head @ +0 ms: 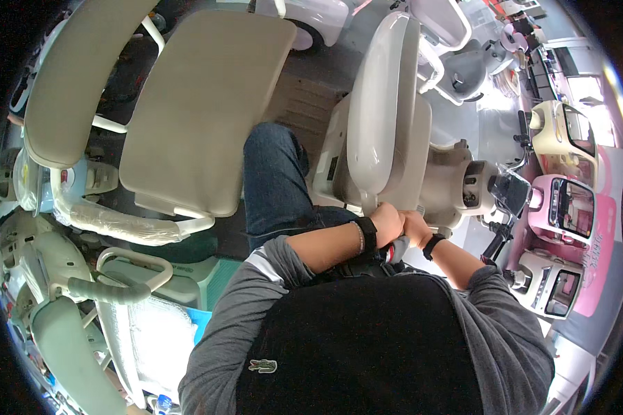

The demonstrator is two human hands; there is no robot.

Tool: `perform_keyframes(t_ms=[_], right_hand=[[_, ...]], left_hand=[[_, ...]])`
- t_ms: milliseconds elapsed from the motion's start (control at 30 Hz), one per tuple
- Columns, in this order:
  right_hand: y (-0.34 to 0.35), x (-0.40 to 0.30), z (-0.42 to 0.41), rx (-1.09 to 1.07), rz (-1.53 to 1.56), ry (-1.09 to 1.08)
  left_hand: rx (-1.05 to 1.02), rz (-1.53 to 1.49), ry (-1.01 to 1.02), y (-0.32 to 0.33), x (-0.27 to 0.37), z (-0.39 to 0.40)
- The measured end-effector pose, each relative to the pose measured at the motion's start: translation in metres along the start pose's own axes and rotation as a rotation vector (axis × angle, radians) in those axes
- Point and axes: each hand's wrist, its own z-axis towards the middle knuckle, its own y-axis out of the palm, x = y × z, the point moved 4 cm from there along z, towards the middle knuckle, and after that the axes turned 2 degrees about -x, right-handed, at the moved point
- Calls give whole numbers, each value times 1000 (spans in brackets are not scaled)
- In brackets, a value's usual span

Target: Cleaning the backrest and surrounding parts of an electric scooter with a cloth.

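My left hand [387, 224] is curled at the lower end of the front seat's glossy beige backrest [376, 109], by its support post [368, 202]. Beside it, my right hand [416, 228] bends in so that the two hands touch. Their fingers are mostly hidden, so whether they hold anything cannot be told. Just below the hands is a grey item with red and white parts [394, 251], partly covered. The seat belongs to a beige electric tricycle, and its seat base [329, 161] lies beyond my knee [275, 166].
Left of my leg is the padded rear bench [202, 104], with a plastic-wrapped armrest [124, 223]. The handlebar [498, 233] and front column [446, 181] lie to the right. A pale green vehicle [72, 353] stands lower left. Several small cab-shaped units [563, 207] line the right side.
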Motion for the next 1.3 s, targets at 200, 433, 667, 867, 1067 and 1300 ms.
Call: perform_keyframes(t_ms=[200, 433, 667, 867, 1067, 1300], right_hand=[[-10, -26, -1, 84, 46, 81], [-14, -36, 3, 95, 29, 98], [-19, -44, 4, 84, 147, 135], [-28, -56, 8, 59, 133, 88], [-29, -58, 12, 95, 132, 24], [-15, -37, 8, -75, 102, 145]], left_hand=[[-144, -51, -83, -3, 0, 0], [60, -98, -58, 2, -1, -3], [22, -80, -50, -7, 0, -8], [-18, -31, -3, -5, 3, -8], [8, -9, 3, -7, 2, -11], [-15, 54, 56, -14, -1, -18]])
